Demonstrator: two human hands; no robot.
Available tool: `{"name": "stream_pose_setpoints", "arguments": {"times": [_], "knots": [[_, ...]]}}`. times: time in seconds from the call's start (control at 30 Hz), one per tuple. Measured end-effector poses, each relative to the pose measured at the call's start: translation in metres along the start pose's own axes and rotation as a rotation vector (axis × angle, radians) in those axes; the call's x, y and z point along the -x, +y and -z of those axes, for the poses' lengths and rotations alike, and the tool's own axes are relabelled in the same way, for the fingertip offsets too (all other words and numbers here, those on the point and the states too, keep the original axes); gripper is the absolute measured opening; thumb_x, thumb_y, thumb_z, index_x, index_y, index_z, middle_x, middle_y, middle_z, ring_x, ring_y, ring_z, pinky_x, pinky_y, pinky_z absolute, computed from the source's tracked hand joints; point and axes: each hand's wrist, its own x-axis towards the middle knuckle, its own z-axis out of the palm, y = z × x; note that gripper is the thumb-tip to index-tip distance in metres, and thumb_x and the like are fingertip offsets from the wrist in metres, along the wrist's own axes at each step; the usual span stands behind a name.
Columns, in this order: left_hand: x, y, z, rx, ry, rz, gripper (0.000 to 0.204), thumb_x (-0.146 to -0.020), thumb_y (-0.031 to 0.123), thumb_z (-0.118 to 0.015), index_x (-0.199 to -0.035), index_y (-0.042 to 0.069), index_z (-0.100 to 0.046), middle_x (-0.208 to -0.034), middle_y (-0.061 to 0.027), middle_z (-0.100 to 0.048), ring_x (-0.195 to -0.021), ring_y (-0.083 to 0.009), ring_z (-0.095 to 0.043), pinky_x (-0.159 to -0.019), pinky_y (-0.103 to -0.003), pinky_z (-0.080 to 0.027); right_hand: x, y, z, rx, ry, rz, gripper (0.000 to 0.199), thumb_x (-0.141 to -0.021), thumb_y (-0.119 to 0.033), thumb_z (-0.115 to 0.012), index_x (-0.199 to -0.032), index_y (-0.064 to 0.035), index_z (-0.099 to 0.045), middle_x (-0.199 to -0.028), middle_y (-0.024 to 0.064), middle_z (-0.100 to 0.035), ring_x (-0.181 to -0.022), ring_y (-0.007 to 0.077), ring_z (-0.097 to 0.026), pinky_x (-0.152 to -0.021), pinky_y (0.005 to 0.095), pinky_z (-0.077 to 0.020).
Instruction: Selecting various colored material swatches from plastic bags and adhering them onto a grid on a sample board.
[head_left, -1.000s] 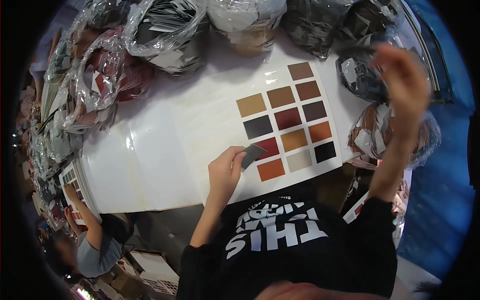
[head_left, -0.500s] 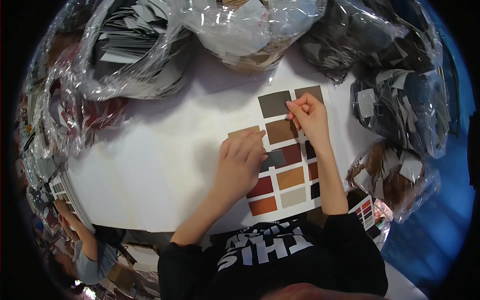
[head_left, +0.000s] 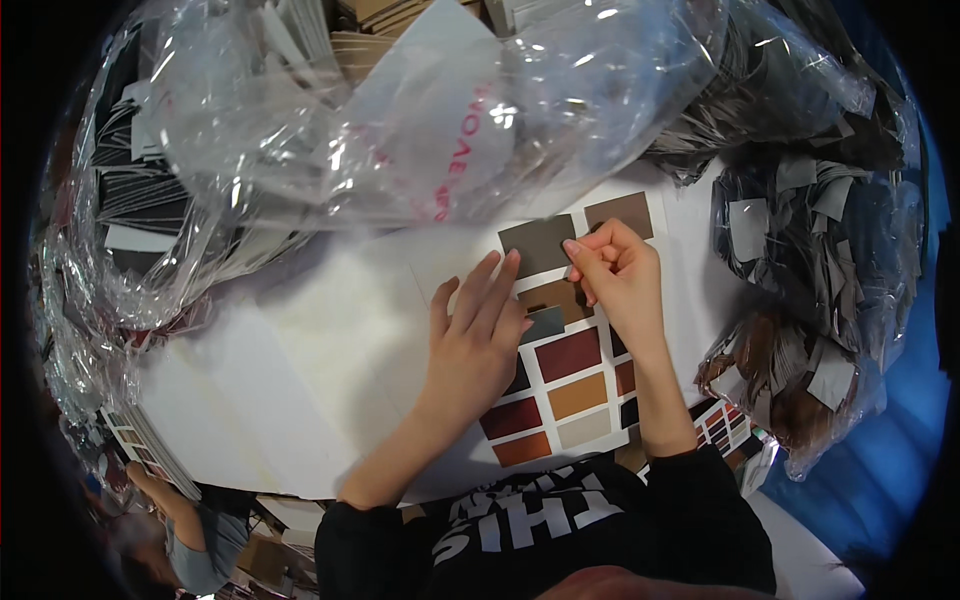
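Observation:
A white sample card (head_left: 663,225) with rows of coloured rectangles lies in front of me. My left hand (head_left: 475,345) reaches over its left side with fingers stretched toward the lower left of a dark grey swatch (head_left: 535,245). A smaller grey swatch (head_left: 545,323) sticks out from under the left thumb, held there above the brown swatch (head_left: 560,297). My right hand (head_left: 620,270) is pinched closed at the dark grey swatch's right edge; whatever lies between thumb and forefinger is hidden. Maroon (head_left: 567,357), ochre (head_left: 578,397) and orange (head_left: 522,450) rectangles show nearer my body.
Clear plastic bags of loose swatches ring the table: a big one (head_left: 420,130) at the far side, dark pieces (head_left: 790,215) and brown ones (head_left: 770,365) at right. A stack of cards (head_left: 150,450) stands at the left edge, beside another person's arm (head_left: 170,500).
The view has shifted. My left hand has moved up the card with the small grey swatch, and its fingers have straightened. The tan swatch no longer shows. My right hand keeps its pinch.

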Motion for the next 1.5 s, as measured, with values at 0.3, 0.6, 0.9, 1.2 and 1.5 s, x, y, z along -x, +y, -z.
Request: {"name": "stream_pose_setpoints", "arguments": {"times": [0.3, 0.6, 0.9, 1.2, 1.5], "knots": [[-0.002, -0.001, 0.002, -0.018, -0.026, -0.009, 0.01, -0.08, 0.012, -0.065, -0.083, 0.006, -0.057, -0.14, -0.0064, -0.049, -0.13, -0.0252, -0.042, -0.103, -0.047, -0.032, 0.001, -0.002, -0.004, 0.081, 0.017, 0.02, 0.018, -0.089, -0.01, -0.064, -0.079, -0.0022, -0.051, -0.055, -0.0015, -0.056, -0.046, 0.0, -0.044, -0.042, 0.0204, -0.0324], [-0.003, 0.0, 0.003, -0.001, -0.023, -0.004, 0.01, -0.08, 0.01, -0.065, -0.084, 0.006, -0.056, -0.139, -0.0062, -0.05, -0.129, -0.0255, -0.044, -0.102, -0.048, -0.033, 0.015, 0.003, -0.005, 0.796, 0.203, 0.582, 0.024, -0.083, -0.011, -0.068, -0.107, -0.0099, -0.066, -0.056, 0.0098, -0.057, -0.047, 0.026, -0.057, -0.045, 0.0337, -0.0431], [0.012, -0.006, 0.024, 0.112, 0.047, 0.075, 0.014, -0.076, 0.0, -0.063, -0.085, 0.005, -0.055, -0.134, -0.0067, -0.054, -0.127, -0.0301, -0.045, -0.1, -0.046, -0.034, 0.04, -0.015, -0.01, 0.392, -0.029, 0.346, 0.028, -0.084, -0.009, -0.068, -0.112, -0.0073, -0.065, -0.074, 0.0067, -0.065, -0.054, 0.0091, -0.057, -0.05, 0.0231, -0.0438], [0.047, -0.024, 0.043, 0.061, 0.088, 0.174, 0.012, -0.078, 0.003, -0.063, -0.087, 0.005, -0.055, -0.13, -0.0063, -0.055, -0.126, -0.0292, -0.045, -0.1, -0.046, -0.032, 0.05, -0.006, -0.049, 0.146, -0.408, 0.022, 0.017, -0.082, -0.012, -0.073, -0.09, -0.0019, -0.061, -0.063, 0.0042, -0.061, -0.049, 0.0066, -0.053, -0.049, 0.0215, -0.0409], [0.055, -0.039, 0.052, 0.006, 0.246, 0.329, 0.032, -0.079, 0.002, -0.061, -0.111, 0.007, -0.059, -0.137, -0.0051, -0.05, -0.128, -0.0288, -0.042, -0.103, -0.043, -0.028, 0.013, -0.012, -0.063, 0.106, -0.133, 0.065, 0.015, -0.086, -0.01, -0.068, -0.078, -0.0015, -0.058, -0.053, -0.0033, -0.052, -0.047, 0.0014, -0.044, -0.048, 0.0186, -0.0371]]}}
